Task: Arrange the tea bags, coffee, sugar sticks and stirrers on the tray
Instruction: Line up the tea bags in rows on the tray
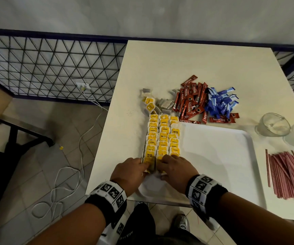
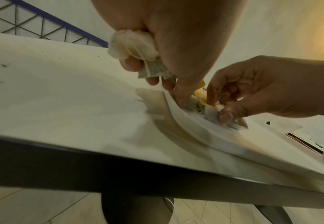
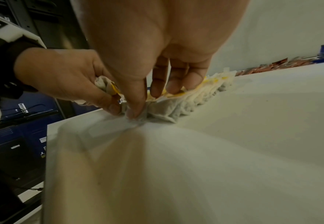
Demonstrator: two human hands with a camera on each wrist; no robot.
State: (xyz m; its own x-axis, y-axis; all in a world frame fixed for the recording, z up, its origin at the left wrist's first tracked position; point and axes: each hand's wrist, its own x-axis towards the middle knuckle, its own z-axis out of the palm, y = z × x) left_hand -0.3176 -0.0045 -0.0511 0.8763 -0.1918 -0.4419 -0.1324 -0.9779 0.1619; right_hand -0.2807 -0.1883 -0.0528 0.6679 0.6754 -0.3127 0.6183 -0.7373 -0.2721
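Observation:
Three columns of yellow-tagged tea bags (image 1: 163,137) lie along the left side of the white tray (image 1: 222,156). Both hands meet at the near end of these rows. My left hand (image 1: 147,167) grips a small bunch of tea bags (image 2: 134,45) in its curled fingers. My right hand (image 1: 161,167) pinches the nearest tea bag (image 3: 157,109) of the middle row between thumb and fingers. Red coffee sticks (image 1: 190,101) and blue sugar sticks (image 1: 220,103) lie piled behind the tray. Pink stirrers (image 1: 287,174) lie right of it.
A few loose tea bags (image 1: 149,103) lie on the table beyond the rows. Two glass cups (image 1: 273,124) stand at the right edge. The table's near edge (image 2: 157,174) is close under my wrists. A metal grid fence (image 1: 54,68) stands to the left.

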